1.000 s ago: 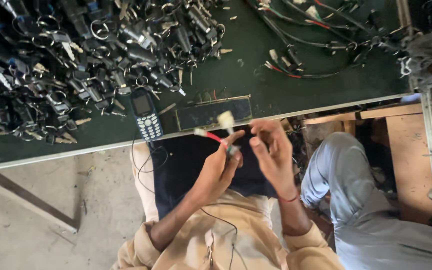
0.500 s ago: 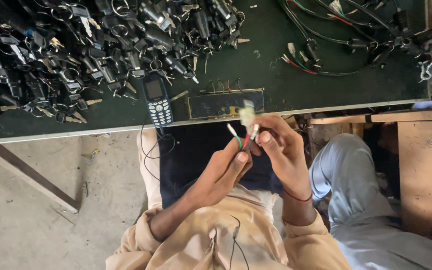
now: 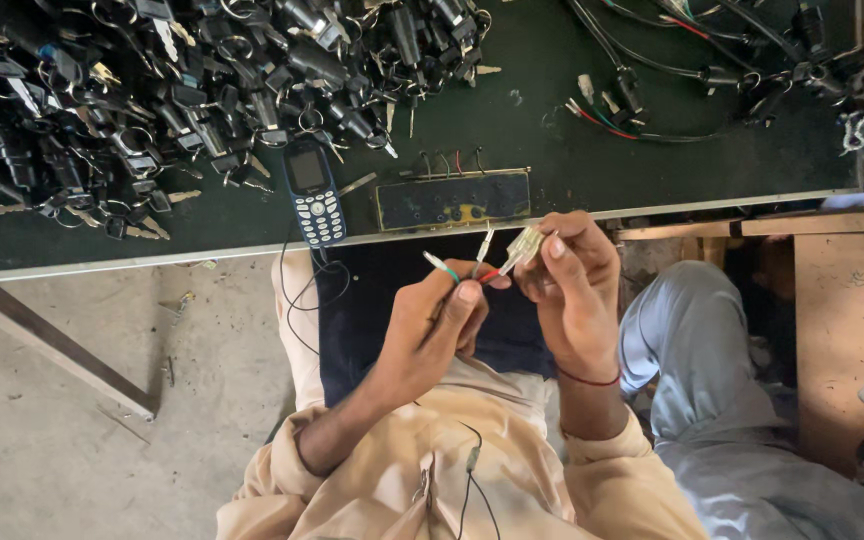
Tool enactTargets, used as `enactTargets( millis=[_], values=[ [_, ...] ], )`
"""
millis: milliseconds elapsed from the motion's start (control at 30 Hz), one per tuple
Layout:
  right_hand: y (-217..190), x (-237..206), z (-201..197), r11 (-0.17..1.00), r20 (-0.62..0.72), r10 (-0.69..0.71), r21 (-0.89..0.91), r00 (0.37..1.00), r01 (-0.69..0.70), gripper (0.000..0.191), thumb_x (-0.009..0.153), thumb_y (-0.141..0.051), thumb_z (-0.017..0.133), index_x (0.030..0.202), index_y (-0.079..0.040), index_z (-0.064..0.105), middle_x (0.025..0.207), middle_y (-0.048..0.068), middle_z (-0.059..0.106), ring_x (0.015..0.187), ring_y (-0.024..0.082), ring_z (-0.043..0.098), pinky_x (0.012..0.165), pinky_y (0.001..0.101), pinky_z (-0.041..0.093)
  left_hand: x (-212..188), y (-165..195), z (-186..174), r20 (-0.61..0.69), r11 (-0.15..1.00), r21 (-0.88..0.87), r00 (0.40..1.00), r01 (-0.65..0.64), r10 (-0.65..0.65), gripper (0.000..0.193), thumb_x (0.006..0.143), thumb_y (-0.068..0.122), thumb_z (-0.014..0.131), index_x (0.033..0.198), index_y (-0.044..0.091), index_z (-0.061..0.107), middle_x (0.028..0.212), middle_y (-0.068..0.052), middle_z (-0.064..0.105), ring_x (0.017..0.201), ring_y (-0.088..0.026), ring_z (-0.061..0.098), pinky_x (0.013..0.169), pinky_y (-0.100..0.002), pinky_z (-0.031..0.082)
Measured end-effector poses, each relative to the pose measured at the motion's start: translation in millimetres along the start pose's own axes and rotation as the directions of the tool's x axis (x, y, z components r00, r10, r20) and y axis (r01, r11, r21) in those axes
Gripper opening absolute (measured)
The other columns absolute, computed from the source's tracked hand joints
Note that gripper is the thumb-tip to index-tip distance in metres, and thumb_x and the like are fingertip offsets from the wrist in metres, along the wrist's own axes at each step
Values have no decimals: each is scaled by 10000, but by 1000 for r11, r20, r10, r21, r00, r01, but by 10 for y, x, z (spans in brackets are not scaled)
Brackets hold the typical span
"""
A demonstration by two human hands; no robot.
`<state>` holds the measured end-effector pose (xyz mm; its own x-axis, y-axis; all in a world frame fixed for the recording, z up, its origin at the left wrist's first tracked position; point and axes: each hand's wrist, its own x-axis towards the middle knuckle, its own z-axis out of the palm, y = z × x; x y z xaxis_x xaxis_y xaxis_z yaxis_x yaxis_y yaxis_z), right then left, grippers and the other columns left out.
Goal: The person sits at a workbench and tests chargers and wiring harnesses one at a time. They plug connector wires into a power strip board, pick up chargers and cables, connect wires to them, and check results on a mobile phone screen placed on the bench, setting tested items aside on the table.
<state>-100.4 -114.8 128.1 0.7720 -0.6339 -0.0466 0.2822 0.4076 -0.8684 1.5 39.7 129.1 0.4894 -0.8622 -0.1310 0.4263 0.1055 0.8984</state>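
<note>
Here, a small pale connector [image 3: 525, 243] is pinched in the fingers of the right hand [image 3: 574, 290], just below the counter [image 3: 552, 150] edge. Three thin wires [image 3: 462, 268], tipped green, white and red, are gripped in the closed fingers of the left hand [image 3: 432, 325], their ends beside the connector. On the dark green counter, one blue keypad phone [image 3: 312, 190] and one dark rectangular board [image 3: 454, 199] are seen, with a large heap of black key locks [image 3: 132, 90] at the left.
</note>
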Motion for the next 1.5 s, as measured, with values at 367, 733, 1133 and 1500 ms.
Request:
enactTargets(
  millis=[367, 733, 1133, 1500],
  values=[
    [405, -14, -247, 968, 393, 112, -252, 912, -10, 387, 1055, -222, 580, 1377, -33, 479, 1283, 74, 574, 1205, 220, 547, 1074, 387, 446, 9, -42, -78, -9, 962, -267, 998, -62, 62, 350, 1139, 288, 474, 1179, -42, 584, 784, 33, 453, 638, -31, 354, 535, -220, 278],
    [910, -239, -672, 689, 591, 586, -724, 554, 43, 209, 1080, -139, 534, 1259, -66, 614, 1186, 110, 704, 1149, 260, 654, 1037, 377, 489, 183, 355, -168, -31, 936, -315, 987, -158, 157, 320, 1125, 314, 459, 1171, 5, 530, 714, -11, 474, 548, -37, 354, 484, -211, 278],
    [-135, 42, 33, 895, 129, -65, -430, 989, 115, 223, 1070, -157, 612, 1196, 25, 634, 1065, 79, 657, 935, 136, 642, 849, 275, 534, 173, -183, -220, 189, 953, -289, 981, 91, -36, 324, 1130, 310, 511, 1017, 12, 568, 726, 76, 332, 597, -26, 266, 513, -225, 200],
    [156, 2, 24, 955, -22, -211, -218, 977, 201, 194, 1103, -126, 669, 1028, 54, 663, 952, 81, 646, 760, 102, 590, 697, 231, 464, 140, -316, -188, 212, 967, -211, 972, 144, -98, 344, 1125, 315, 480, 1068, -3, 599, 718, 75, 362, 589, -28, 279, 516, -225, 214]
  ],
)
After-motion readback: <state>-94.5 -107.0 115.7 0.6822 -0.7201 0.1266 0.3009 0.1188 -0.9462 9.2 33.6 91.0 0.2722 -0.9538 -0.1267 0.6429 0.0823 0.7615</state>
